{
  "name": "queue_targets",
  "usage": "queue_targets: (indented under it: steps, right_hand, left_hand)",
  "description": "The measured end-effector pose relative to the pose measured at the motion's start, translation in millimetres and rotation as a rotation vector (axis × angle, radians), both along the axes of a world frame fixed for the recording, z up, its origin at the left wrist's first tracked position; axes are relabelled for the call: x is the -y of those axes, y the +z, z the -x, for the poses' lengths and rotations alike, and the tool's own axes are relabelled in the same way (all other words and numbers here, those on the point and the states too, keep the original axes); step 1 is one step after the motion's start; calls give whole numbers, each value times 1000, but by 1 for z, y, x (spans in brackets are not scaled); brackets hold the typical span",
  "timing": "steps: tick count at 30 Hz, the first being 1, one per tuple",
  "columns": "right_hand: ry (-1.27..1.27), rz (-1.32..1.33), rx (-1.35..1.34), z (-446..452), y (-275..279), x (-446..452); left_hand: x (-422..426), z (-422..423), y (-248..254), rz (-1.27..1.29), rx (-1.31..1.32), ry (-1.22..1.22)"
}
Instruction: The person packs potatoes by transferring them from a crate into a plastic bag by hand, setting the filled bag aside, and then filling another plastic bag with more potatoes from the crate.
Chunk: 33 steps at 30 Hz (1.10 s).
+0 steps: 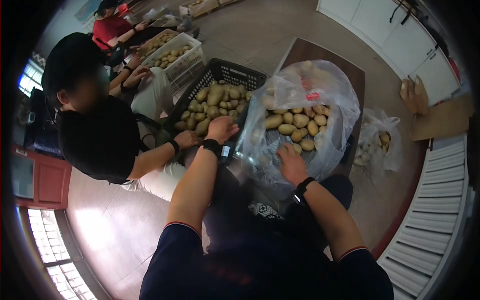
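Note:
My left hand (222,129) is at the near right side of a black plastic crate (235,71), which is filled with potatoes (216,95). Its fingers curl downward, and whatever may lie under them is hidden. Inside the open mouth of a clear plastic bag (340,100) is my right hand (291,162), palm down with the fingers apart. Its fingertips are close to the nearest of several potatoes (301,120) in the bag. Both my wrists carry dark bands.
The bag rests on a dark brown table (295,55). On my left sits a person in black (100,130), one hand (186,139) by the crate. Farther back are a white crate (190,62) of potatoes and a person in red (110,30). Another plastic bag (377,145) stands right.

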State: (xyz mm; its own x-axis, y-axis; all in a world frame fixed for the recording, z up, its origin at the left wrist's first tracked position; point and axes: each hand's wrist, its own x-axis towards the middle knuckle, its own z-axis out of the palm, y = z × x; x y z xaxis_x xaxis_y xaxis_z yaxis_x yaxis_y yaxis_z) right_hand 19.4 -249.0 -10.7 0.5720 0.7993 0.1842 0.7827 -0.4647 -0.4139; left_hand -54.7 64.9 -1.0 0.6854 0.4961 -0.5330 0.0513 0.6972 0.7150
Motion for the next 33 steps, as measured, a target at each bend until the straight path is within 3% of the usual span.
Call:
queue_targets:
  steps: [2,6,8,9,11,17,25,33]
  right_hand:
    - [-77,-39,-196,0,9,0]
    - [-54,-219,-123,-20,-18,-3]
    - [-195,-348,-462,-27,-28,-6]
    - [-195,-348,-462,-29,-22,-7]
    - [-452,-434,-1230,-31,1,-8]
    - [-377,-726,-1558,-33,19,-9]
    - [-264,-507,-1512,-26,41,-27]
    - [-141,-482,-1342,-16,44,-54]
  left_hand:
    - [4,0,6,-50,-54,-20]
    - [10,-5,10,-89,-83,-82]
    - [16,-6,19,-99,-104,-80]
    - [18,-6,22,-101,-100,-118]
    - [22,-8,22,-104,-97,-155]
    - [38,-13,26,-101,-68,-326]
    - [60,-21,42,-120,-125,-563]
    - [71,-23,47,26,-17,-773]
